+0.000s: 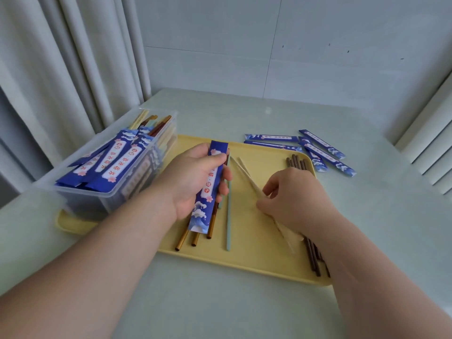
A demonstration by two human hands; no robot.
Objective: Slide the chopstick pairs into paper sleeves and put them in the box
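Head view of the sleeving station. Your left hand [193,184] grips a blue paper sleeve [199,214] about its upper half, thumb across the printed face and fingers curled round the right edge. The sleeve runs lengthwise toward you, over the left part of the yellow tray [256,253]. Three gold-tipped chopsticks [195,241] show from under its near end; whether any sits inside the sleeve cannot be told. A light-blue chopstick [229,221] lies on the tray just right of the sleeve.

Your right hand [296,194], near the tray's right side and apart from the sleeve, pinches a pair of pale chopsticks [254,183] between thumb and curled fingers. Their far ends point up and left toward the sleeve's top, without touching it. Dark brown chopsticks [297,162] lie along the tray's right edge, partly hidden by that hand and wrist.

The clear plastic box [110,192] stands at the tray's left end, beside your left hand, and holds sleeved pairs [117,162] leaning against its rim. Loose sleeves [320,143] lie on the counter [220,309] beyond the tray's far right corner.
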